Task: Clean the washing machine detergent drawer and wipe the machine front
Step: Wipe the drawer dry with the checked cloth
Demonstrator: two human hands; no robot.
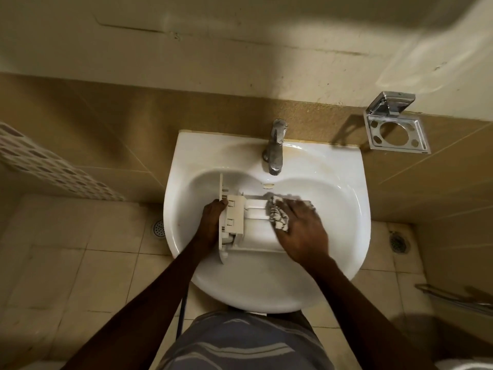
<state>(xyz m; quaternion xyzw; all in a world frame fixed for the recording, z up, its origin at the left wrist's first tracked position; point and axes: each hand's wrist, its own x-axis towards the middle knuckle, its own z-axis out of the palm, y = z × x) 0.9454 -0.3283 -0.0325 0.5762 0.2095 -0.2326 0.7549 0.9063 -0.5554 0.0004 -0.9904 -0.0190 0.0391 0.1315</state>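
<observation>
The detergent drawer [253, 236] lies on its side in the basin of the sink [346, 182], below the tap [274, 148] – presumably so loosened residue drains there. The left hand [210, 220] clasps the drawer's front-panel end at the left, thumb over the edge, likely bracing it against the rubbing. The right hand [301, 233] bears a patterned cloth [277, 214] down into the compartments – blur hides whether its fingers curl round the cloth or lie flat. No water is visibly running.
</observation>
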